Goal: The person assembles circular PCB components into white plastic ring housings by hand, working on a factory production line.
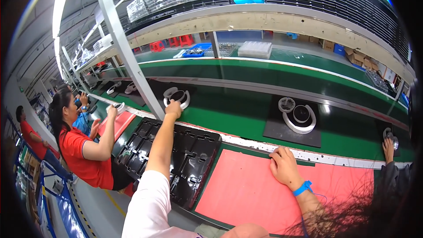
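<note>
My left hand (173,110) reaches over the black tray to a white C-shaped part (184,100) with round pieces on a black mat. Its fingers are closed at the part's near rim; the fingertips are partly hidden. My right hand (285,167), wearing a blue wrist strap (302,188), rests open and empty with slightly bent fingers at the far edge of the pink mat (240,185). Ahead of it, on the green conveyor belt (235,113), a similar white C-shaped part (300,129) and round pieces lie on a black mat (275,128).
A black moulded tray (189,167) lies left of the pink mat. A metal post (128,44) rises beside my left arm. To the left a co-worker in red (90,152) handles a white part. Another person's hand (387,150) touches a part at far right. Shelving (282,17) spans overhead.
</note>
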Demonstrator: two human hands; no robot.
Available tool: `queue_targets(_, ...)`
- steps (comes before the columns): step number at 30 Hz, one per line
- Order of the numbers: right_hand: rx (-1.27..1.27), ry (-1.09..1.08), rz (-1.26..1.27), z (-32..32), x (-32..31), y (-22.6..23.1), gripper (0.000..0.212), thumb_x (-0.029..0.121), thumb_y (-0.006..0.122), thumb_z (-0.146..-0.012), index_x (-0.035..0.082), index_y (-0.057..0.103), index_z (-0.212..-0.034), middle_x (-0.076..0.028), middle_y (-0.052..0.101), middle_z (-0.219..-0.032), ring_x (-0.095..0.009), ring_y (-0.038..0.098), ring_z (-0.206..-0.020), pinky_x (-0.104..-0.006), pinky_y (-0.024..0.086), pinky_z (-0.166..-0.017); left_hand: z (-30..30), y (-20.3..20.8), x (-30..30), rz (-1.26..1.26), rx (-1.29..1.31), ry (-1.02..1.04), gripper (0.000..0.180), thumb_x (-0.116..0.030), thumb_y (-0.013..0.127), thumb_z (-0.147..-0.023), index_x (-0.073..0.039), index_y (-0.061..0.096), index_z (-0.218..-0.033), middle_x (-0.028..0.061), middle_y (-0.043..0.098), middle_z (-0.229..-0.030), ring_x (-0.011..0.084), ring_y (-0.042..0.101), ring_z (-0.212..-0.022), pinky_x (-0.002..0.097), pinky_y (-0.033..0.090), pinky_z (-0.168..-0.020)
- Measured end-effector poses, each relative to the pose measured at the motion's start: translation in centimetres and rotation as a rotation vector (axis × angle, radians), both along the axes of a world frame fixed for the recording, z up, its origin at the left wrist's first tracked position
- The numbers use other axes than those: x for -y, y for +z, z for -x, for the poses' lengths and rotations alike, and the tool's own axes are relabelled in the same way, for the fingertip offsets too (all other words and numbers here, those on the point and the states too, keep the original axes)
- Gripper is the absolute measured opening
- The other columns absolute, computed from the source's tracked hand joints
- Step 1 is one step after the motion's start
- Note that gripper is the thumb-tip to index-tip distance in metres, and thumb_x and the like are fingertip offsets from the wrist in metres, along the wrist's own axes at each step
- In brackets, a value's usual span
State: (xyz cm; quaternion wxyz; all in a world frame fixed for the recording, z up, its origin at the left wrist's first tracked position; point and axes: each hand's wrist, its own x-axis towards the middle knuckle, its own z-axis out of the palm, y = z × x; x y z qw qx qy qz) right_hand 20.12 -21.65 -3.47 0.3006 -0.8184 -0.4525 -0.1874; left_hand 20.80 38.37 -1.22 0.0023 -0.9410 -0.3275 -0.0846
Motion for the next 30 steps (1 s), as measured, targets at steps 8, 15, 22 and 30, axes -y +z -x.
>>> queue_targets(8,-0.005,0.031,-0.016,0.1,0.8,-0.4,0.013,0.006,0.072,-0.087,0.001,0.075,-0.099,-0.012,0.063,-0.106,-0.035,0.059,-0.107,-0.0461,0.052,-0.091,6.7,7.4,15.9,-0.072,0.264,-0.451,0.029,-0.036,0.072,-0.098,-0.008,0.074,-0.104,0.0215,0.077,-0.101,0.0463,0.073,-0.095,0.0591,0.057,-0.081)
queue_targets(15,-0.104,0.039,-0.164,-0.8,0.5,-0.1,0.009,-0.002,0.066,-0.092,-0.002,0.071,-0.099,-0.019,0.065,-0.103,-0.040,0.061,-0.100,-0.0473,0.051,-0.089,23.7,9.5,34.4,0.056,0.339,-1.016,0.028,-0.017,0.078,-0.091,-0.007,0.075,-0.117,0.0098,0.071,-0.094,0.0319,0.074,-0.080,0.0427,0.059,-0.068)
queue_targets(22,-0.426,-0.034,-0.381,-2.8,0.9,-1.2,0.023,0.013,0.059,-0.108,-0.006,0.072,-0.108,-0.011,0.069,-0.095,-0.019,0.062,-0.081,-0.0326,0.048,-0.070,26.7,2.6,44.0,0.308,0.388,-1.015,0.035,-0.016,0.074,-0.091,-0.002,0.069,-0.122,0.0123,0.070,-0.097,0.0318,0.073,-0.087,0.0450,0.059,-0.070)
queue_targets(30,-0.663,0.027,-0.340,-2.4,1.6,-1.3,0.031,0.023,0.061,-0.109,-0.005,0.075,-0.107,-0.004,0.068,-0.077,-0.009,0.054,-0.065,-0.0287,0.044,-0.062,25.8,1.4,44.0,0.561,0.615,-0.994,0.034,-0.019,0.078,-0.095,0.001,0.071,-0.122,0.0173,0.075,-0.112,0.0372,0.073,-0.102,0.0474,0.060,-0.088)
